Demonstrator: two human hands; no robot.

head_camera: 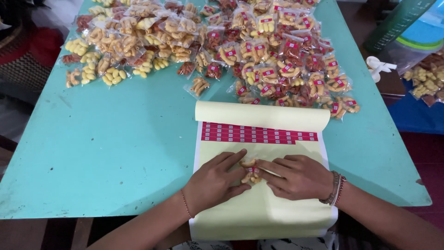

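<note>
My left hand (216,179) and my right hand (296,177) meet over a small clear packet of curled snacks (250,172) with a red sticker on it. Both press the packet down onto a pale yellow sticker sheet (259,208) lying at the table's near edge. Fingertips of both hands touch the packet. Rows of red stickers (259,134) remain on the sheet just beyond the hands, under its curled-over top (261,115).
The turquoise table (115,153) carries a heap of red-stickered packets (286,60) at the back right and a heap of packets without stickers (125,41) at the back left. A clear bag of snacks (425,78) sits off the table's right side.
</note>
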